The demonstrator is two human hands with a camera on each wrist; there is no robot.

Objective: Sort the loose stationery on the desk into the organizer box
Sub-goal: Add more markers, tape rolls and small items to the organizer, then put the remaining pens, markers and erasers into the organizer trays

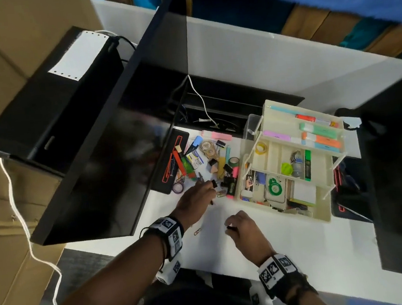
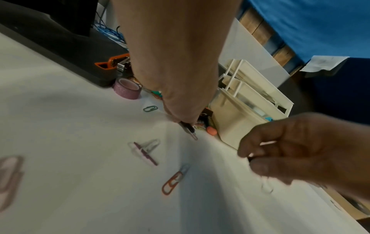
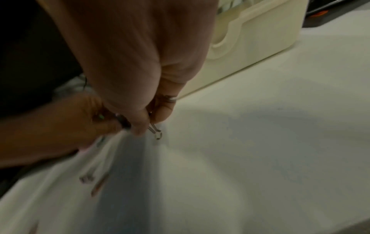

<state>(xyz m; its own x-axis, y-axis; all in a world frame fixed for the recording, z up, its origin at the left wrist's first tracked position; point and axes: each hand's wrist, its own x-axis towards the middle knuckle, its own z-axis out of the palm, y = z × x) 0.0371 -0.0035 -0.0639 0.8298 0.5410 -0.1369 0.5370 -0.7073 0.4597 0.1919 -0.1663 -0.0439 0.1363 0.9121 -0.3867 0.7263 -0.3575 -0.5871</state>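
On the desk (image 1: 292, 254), head view: a pile of loose stationery (image 1: 206, 161) is seen left of the organizer (image 1: 292, 160), which stands open in tiers and is partly filled. The left hand (image 1: 195, 202) is placed at the near edge of the pile, fingers curled on a small dark item that cannot be identified; a black binder clip (image 1: 214, 183) lies just beyond its fingertips. The right hand (image 1: 242, 225) is held nearer the body, fingers curled round a small dark object. A red paper clip (image 1: 197, 231) lies between the two hands.

Left wrist view: a thin dark-and-metal piece (image 2: 189, 130) is pinched at the left fingertips and is touched to the desk. Loose clips are scattered nearby: green (image 2: 150, 108), magenta (image 2: 145, 153), orange (image 2: 173, 182). A tape roll (image 2: 127, 88) stands further off.

Right wrist view: a wire clip (image 3: 155, 130) is pinched between the right thumb and fingers (image 3: 162, 110), just above the desk; the picture is blurred.

Step judged in hand: small clips are being gathered. It is judged best done thus: flat clips are slid to a fingertip pinch rather than clawed at, several are collected per hand, and all are released low over one small compartment, so that none are dropped or mixed with the pens.
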